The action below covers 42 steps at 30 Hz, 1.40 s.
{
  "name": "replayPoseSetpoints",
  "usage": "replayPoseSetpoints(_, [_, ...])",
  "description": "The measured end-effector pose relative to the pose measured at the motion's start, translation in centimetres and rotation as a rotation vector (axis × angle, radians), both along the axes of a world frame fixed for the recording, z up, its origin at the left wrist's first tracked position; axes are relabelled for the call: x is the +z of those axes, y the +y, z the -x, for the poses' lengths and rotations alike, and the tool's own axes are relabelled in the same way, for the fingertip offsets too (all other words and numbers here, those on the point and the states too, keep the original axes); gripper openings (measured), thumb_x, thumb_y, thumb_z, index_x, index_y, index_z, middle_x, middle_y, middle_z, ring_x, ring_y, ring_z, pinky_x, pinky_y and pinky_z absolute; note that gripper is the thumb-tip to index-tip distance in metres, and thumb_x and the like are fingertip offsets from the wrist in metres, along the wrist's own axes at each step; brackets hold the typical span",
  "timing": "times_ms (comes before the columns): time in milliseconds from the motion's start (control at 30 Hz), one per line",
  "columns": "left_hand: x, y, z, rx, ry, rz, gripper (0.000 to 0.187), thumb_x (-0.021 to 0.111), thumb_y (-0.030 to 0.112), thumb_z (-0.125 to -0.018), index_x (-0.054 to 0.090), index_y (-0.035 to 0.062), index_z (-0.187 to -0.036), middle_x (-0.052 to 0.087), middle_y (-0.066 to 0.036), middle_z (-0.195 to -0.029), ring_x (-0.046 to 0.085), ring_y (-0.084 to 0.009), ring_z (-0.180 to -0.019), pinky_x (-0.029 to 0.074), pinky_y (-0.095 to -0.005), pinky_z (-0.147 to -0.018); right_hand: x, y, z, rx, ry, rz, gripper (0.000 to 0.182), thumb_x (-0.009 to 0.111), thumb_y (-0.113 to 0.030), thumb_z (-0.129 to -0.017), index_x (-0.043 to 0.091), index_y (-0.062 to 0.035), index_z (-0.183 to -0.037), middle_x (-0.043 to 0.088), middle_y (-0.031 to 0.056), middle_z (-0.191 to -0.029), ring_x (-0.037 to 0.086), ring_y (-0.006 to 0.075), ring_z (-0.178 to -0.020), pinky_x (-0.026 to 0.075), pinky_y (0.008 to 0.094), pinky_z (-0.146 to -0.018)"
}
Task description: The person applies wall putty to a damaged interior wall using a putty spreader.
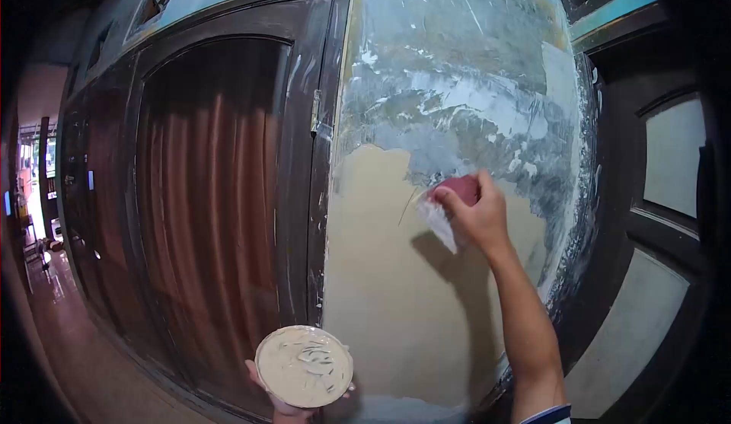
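Note:
My right hand point(487, 218) grips a putty knife point(460, 189) by its red handle, with the pale blade angled down and left against the wall point(449, 157). Cream putty point(388, 279) coats the lower part of this wall smoothly, ending in a ragged upper edge near the blade. Above that edge the surface is grey, patched with white smears. Low in the view, my left hand point(285, 407) supports a round bowl point(351, 368) from below, its fingers partly hidden. Cream putty point(285, 359) inside it shows scraped marks across the top.
A dark wooden door point(304, 165) with glass and a brown curtain point(213, 203) behind it stands left of the wall. Another dark-framed door point(620, 196) with pale panels borders the right side. The tiled floor point(99, 348) runs off toward a bright opening at far left.

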<state>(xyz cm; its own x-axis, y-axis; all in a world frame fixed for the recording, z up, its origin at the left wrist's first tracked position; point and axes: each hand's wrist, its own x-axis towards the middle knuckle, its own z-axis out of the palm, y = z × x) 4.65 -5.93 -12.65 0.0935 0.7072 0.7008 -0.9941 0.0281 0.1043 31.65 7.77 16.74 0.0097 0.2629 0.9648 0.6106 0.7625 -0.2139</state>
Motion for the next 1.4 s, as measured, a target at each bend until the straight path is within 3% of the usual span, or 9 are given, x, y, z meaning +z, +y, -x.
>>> replayPoseSetpoints(133, [0.3, 1.4, -3.0, 0.032, 0.105, 0.246, 0.128, 0.037, 0.102, -0.072, 0.035, 0.0067, -0.158, 0.049, -0.038, -0.143, 0.062, -0.0637, -0.102, 0.059, -0.0652, -0.068, -9.3, -4.1, 2.9, 0.291, -0.261, 0.723, 0.048, 0.086, -0.040, -0.082, 0.070, 0.0008, -0.100, 0.075, 0.0171, -0.097, 0.073, 0.0247, -0.088, 0.056, 0.0361, -0.081])
replayPoseSetpoints(300, [-2.0, 3.1, -5.3, 0.078, 0.281, 0.198, 0.119, 0.029, 0.097, -0.080, 0.032, 0.0064, -0.158, 0.053, -0.032, -0.142, 0.065, -0.0604, -0.097, 0.059, -0.0647, -0.062, -19.3, -1.6, 2.8, 0.319, -0.308, 0.914, 0.048, 0.088, -0.041, -0.082, 0.071, 0.0006, -0.098, 0.074, 0.0112, -0.089, 0.070, 0.0182, -0.080, 0.056, 0.0348, -0.074])
replayPoseSetpoints(400, [-2.7, 2.1, -6.6, 0.081, 0.302, 0.229, 0.117, 0.030, 0.096, -0.081, 0.033, 0.0065, -0.157, 0.054, -0.032, -0.140, 0.066, -0.0598, -0.098, 0.061, -0.0668, -0.067, -22.6, -1.5, 1.2, 0.367, -0.228, 1.025, 0.059, 0.088, -0.048, -0.078, 0.070, 0.0054, -0.095, 0.075, 0.0178, -0.089, 0.072, 0.0216, -0.081, 0.057, 0.0367, -0.074])
replayPoseSetpoints(600, [-5.6, 0.0, -8.8, 0.004, 0.204, 0.348, 0.118, 0.030, 0.098, -0.079, 0.038, 0.0083, -0.156, 0.054, -0.032, -0.141, 0.066, -0.0565, -0.104, 0.061, -0.0658, -0.067, -32.0, 1.2, -6.8, 0.289, 0.183, 1.205, 0.049, 0.089, -0.033, -0.082, 0.066, 0.0075, -0.099, 0.076, 0.0158, -0.093, 0.072, 0.0179, -0.083, 0.057, 0.0323, -0.073])
replayPoseSetpoints(733, [-7.5, -0.2, -10.5, 0.003, 0.356, 0.346, 0.118, 0.028, 0.099, -0.079, 0.039, 0.0091, -0.155, 0.057, -0.031, -0.138, 0.067, -0.0559, -0.101, 0.061, -0.0645, -0.067, -33.6, -4.8, -8.4, 0.364, 0.516, 1.062, 0.029, 0.076, -0.019, -0.098, 0.064, 0.0047, -0.111, 0.073, 0.0085, -0.099, 0.068, 0.0142, -0.088, 0.054, 0.0286, -0.079])
replayPoseSetpoints(800, [-8.1, -0.5, -11.6, 0.011, 0.401, 0.354, 0.119, 0.026, 0.099, -0.079, 0.040, 0.0086, -0.154, 0.059, -0.030, -0.137, 0.067, -0.0557, -0.101, 0.061, -0.0636, -0.067, -36.9, -4.8, -9.5, 0.403, 0.456, 0.744, 0.023, 0.071, -0.011, -0.099, 0.062, 0.0044, -0.115, 0.073, 0.0094, -0.099, 0.067, 0.0139, -0.089, 0.054, 0.0289, -0.080])
replayPoseSetpoints(933, [-9.2, -0.6, -13.5, 0.062, 0.416, 0.461, 0.123, 0.024, 0.101, -0.078, 0.041, 0.0046, -0.152, 0.060, -0.031, -0.134, 0.068, -0.0558, -0.098, 0.062, -0.0609, -0.069, -34.0, -10.7, -9.6, 0.224, 0.243, 0.668, 0.014, 0.069, -0.003, -0.097, 0.068, 0.0002, -0.110, 0.073, 0.0122, -0.097, 0.068, 0.0174, -0.086, 0.055, 0.0310, -0.079])
replayPoseSetpoints(1000, [-10.0, -0.3, -14.0, 0.025, 0.468, 0.490, 0.128, 0.021, 0.102, -0.077, 0.041, 0.0005, -0.151, 0.061, -0.033, -0.132, 0.068, -0.0556, -0.097, 0.063, -0.0600, -0.071, -33.5, -13.4, -10.5, 0.167, 0.156, 0.622, 0.018, 0.072, -0.001, -0.088, 0.076, -0.0069, -0.105, 0.075, 0.0166, -0.102, 0.068, 0.0323, -0.091, 0.055, 0.0396, -0.085])
replayPoseSetpoints(1400, [-11.1, 0.5, -16.3, -0.196, 0.502, 0.396, 0.127, 0.020, 0.104, -0.075, 0.042, 0.0066, -0.153, 0.056, -0.027, -0.144, 0.065, -0.0505, -0.116, 0.060, -0.0655, -0.079, -33.2, -16.7, -12.9, 0.237, -0.313, 0.411, 0.043, 0.065, 0.013, -0.075, 0.080, -0.0113, -0.107, 0.078, 0.0051, -0.111, 0.063, 0.0293, -0.116, 0.049, 0.0397, -0.105])
